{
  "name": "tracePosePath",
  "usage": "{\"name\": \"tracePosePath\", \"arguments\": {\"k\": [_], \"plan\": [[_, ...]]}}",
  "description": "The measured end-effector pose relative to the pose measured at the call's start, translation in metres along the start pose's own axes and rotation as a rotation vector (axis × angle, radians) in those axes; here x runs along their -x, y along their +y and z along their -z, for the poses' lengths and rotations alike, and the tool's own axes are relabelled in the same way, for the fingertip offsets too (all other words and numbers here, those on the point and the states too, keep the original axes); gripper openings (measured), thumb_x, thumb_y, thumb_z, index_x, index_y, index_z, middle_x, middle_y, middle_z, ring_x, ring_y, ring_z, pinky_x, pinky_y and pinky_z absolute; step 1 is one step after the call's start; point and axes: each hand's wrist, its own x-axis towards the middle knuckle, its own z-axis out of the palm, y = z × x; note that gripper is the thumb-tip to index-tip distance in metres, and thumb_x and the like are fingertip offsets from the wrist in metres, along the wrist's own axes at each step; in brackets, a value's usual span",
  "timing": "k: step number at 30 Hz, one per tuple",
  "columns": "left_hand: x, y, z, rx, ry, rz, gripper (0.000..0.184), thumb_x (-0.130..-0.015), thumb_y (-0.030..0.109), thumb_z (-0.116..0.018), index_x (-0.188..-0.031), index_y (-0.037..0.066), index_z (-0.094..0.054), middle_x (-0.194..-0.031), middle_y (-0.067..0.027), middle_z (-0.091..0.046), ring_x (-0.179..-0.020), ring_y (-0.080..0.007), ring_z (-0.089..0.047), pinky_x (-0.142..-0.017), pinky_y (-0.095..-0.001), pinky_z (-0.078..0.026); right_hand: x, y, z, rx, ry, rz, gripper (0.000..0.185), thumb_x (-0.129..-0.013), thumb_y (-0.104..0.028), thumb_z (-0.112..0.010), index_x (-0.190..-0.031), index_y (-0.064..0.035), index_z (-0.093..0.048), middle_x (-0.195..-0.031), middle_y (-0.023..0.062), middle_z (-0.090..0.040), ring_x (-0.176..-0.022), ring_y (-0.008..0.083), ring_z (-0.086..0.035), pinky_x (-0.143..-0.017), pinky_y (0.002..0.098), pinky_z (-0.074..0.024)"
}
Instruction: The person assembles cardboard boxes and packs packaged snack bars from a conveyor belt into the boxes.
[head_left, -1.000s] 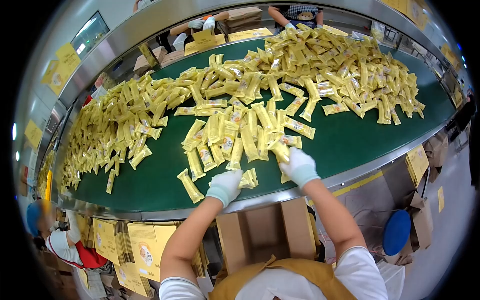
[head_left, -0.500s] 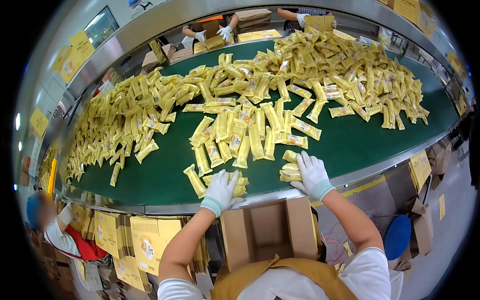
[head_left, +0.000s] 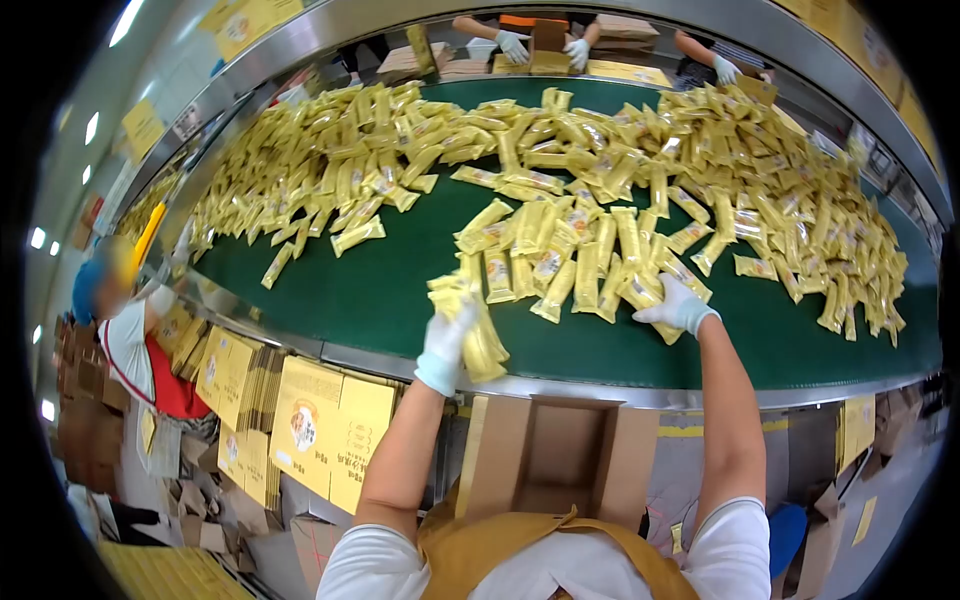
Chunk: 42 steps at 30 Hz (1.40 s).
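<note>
My left hand [head_left: 450,338], in a white glove, is closed around several yellow snack packets [head_left: 484,345] at the near edge of the green belt. Some stick out past the fingertips and one hangs along the palm side. My right hand [head_left: 678,307], gloved too, has its fingers curled on yellow packets [head_left: 640,291] at the near right of a loose cluster [head_left: 555,250]. The fingers hide part of what they grip. Below and between my forearms stands an open cardboard box [head_left: 628,455], its flaps spread and its inside bare.
Heaps of packets [head_left: 780,190] cover much of the green belt [head_left: 400,290]. Folded yellow cartons [head_left: 330,420] stand at the left. A co-worker in a red apron [head_left: 175,375] is at far left. Across the belt, co-workers' gloved hands [head_left: 513,46] handle boxes. A blue stool [head_left: 788,535] is at lower right.
The view has swung left, shifting the scene rightward. My left hand has come up with packets in its grip. My right hand has moved forward from the belt edge to the cluster.
</note>
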Motion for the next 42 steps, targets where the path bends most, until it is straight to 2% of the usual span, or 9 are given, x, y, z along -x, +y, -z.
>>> {"name": "tracePosePath", "arguments": {"k": [3,7,13,19,26,30,36,40,42], "plan": [[-0.011,0.001,0.028,0.274,0.197,0.038,0.055,-0.092,0.040,-0.071,-0.128,0.001,-0.057,-0.112,-0.0074,-0.065,-0.096,-0.0182,-0.064,-0.086,-0.0336,-0.052,0.014,-0.020,0.012,0.051,-0.114,-0.024,0.106,-0.059,-0.064,-0.081,-0.137,0.0028,-0.052,-0.135,0.0241,-0.058,-0.124,0.0375,-0.057,-0.107,0.0397,-0.0435],[-0.033,-0.013,0.034,-0.047,0.230,0.134,0.053,-0.089,0.037,-0.076,-0.126,0.002,-0.062,-0.113,-0.0064,-0.069,-0.097,-0.0158,-0.065,-0.087,-0.0316,-0.052,0.034,-0.024,-0.009,0.399,-0.011,0.116,0.095,-0.057,-0.067,-0.079,-0.127,-0.0042,-0.060,-0.120,0.0186,-0.062,-0.110,0.0374,-0.055,-0.100,0.0400,-0.0435],[-0.040,-0.022,-0.006,-1.130,0.170,0.075,0.096,-0.062,0.062,-0.084,-0.129,0.000,-0.058,-0.128,-0.0205,-0.059,-0.114,-0.0368,-0.062,-0.099,-0.0408,-0.049,0.071,-0.025,-0.027,0.384,0.024,0.232,0.081,-0.058,-0.054,-0.083,-0.117,-0.0033,-0.061,-0.117,0.0200,-0.053,-0.108,0.0367,-0.052,-0.098,0.0435,-0.0431],[0.018,-0.030,-0.033,-1.667,-0.141,-0.297,0.101,-0.061,0.063,-0.081,-0.143,0.014,-0.046,-0.142,-0.0195,-0.044,-0.131,-0.0363,-0.045,-0.102,-0.0494,-0.038,0.108,-0.023,-0.054,0.408,0.244,0.173,0.112,-0.060,-0.049,-0.083,-0.149,-0.0048,-0.032,-0.128,0.0210,-0.049,-0.109,0.0374,-0.053,-0.098,0.0451,-0.0429],[0.013,-0.013,-0.033,-1.751,-0.309,-0.079,0.137,-0.059,0.071,-0.078,-0.157,-0.002,-0.015,-0.143,-0.0203,-0.044,-0.132,-0.0332,-0.045,-0.104,-0.0488,-0.037,0.103,-0.039,-0.028,0.204,0.036,-0.154,0.128,-0.063,-0.044,-0.087,-0.157,0.0017,-0.014,-0.130,0.0257,-0.053,-0.121,0.0398,-0.055,-0.105,0.0403,-0.0440],[0.012,-0.024,-0.027,-1.664,-0.229,-0.130,0.131,-0.063,0.066,-0.079,-0.157,-0.001,-0.016,-0.139,-0.0178,-0.048,-0.129,-0.0303,-0.048,-0.101,-0.0477,-0.039,0.138,-0.027,-0.015,-0.397,0.376,0.205,0.124,-0.063,-0.034,-0.090,-0.154,0.0094,-0.016,-0.134,0.0296,-0.051,-0.122,0.0392,-0.054,-0.107,0.0395,-0.0429],[-0.005,-0.043,0.021,-0.667,-0.151,-0.339,0.122,-0.061,0.034,-0.092,-0.152,-0.008,-0.022,-0.136,-0.0242,-0.050,-0.123,-0.0386,-0.053,-0.108,-0.0414,-0.042,0.230,-0.142,0.018,0.286,0.000,0.631,0.104,-0.067,-0.037,-0.082,-0.148,0.0034,-0.032,-0.110,0.0177,-0.059,-0.103,0.0350,-0.059,-0.088,0.0455,-0.0454],[0.046,0.020,-0.011,-0.310,-0.319,-0.497,0.123,-0.062,0.004,-0.085,-0.157,-0.003,-0.007,-0.138,-0.0178,-0.052,-0.117,-0.0231,-0.060,-0.097,-0.0387,-0.054,0.244,-0.174,-0.058,0.825,-0.305,0.658,0.085,-0.072,-0.031,-0.076,-0.144,-0.0007,-0.042,-0.107,0.0134,-0.062,-0.099,0.0300,-0.062,-0.085,0.0463,-0.0435],[0.072,0.039,-0.021,-0.271,-0.450,-0.377,0.127,-0.061,0.010,-0.089,-0.157,-0.002,-0.008,-0.132,-0.0171,-0.056,-0.110,-0.0235,-0.061,-0.094,-0.0384,-0.054,0.235,-0.175,-0.097,0.865,-0.342,0.677,0.087,-0.071,-0.033,-0.076,-0.144,-0.0007,-0.044,-0.108,0.0143,-0.062,-0.099,0.0301,-0.061,-0.083,0.0454,-0.0429]]}}
